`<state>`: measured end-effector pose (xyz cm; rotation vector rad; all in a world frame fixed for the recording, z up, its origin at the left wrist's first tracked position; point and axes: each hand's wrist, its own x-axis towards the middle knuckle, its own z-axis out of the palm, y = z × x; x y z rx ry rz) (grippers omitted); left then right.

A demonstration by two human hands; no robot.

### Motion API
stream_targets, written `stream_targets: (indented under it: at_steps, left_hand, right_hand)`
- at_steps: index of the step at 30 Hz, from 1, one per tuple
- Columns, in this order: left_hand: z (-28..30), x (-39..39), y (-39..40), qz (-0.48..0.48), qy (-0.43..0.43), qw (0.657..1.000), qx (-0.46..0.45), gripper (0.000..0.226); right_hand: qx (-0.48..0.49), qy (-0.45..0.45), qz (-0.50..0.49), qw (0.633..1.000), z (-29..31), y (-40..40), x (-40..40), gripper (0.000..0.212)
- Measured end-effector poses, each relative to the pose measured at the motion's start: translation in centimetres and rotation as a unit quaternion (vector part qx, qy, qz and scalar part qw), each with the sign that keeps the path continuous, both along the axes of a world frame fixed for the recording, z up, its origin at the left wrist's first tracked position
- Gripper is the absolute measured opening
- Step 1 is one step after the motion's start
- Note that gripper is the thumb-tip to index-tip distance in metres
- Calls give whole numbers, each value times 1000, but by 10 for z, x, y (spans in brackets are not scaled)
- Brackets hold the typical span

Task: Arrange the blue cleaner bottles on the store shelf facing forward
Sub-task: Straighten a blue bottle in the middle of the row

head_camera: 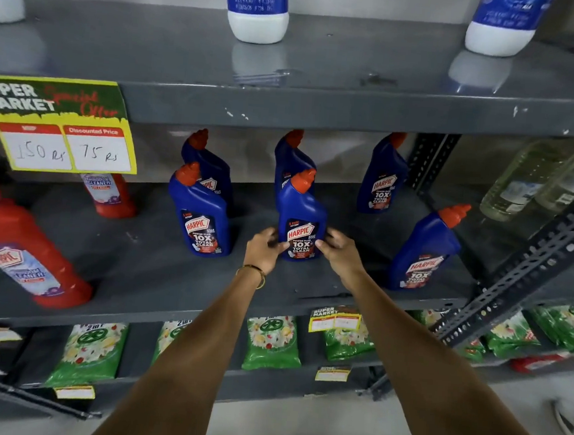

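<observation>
Both hands' grip — bottle [301,218].

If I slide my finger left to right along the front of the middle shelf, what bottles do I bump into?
Big red bottle → left blue bottle → middle blue bottle, held between the left hand and right hand → right blue bottle.

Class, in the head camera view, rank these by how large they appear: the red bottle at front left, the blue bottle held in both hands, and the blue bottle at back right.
1. Red bottle at front left, though it stands nearest the camera.
2. Blue bottle held in both hands.
3. Blue bottle at back right, farthest back; likely the same true size as the held one.
</observation>
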<state>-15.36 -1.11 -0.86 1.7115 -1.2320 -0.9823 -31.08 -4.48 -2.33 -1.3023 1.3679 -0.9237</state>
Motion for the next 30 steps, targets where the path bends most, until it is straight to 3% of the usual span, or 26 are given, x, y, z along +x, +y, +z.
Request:
stream_targets:
  at_steps: [13, 30]
  left_hand:
    - [2, -11, 54, -13, -4, 1000, -11, 35]
    - [4, -16, 74, -12, -9, 1000, -20, 38]
  right_hand:
    - [-20, -25, 8, 999, 2, 60, -16, 42]
    - [-6, -2, 10, 1000, 6, 76, -21, 39]
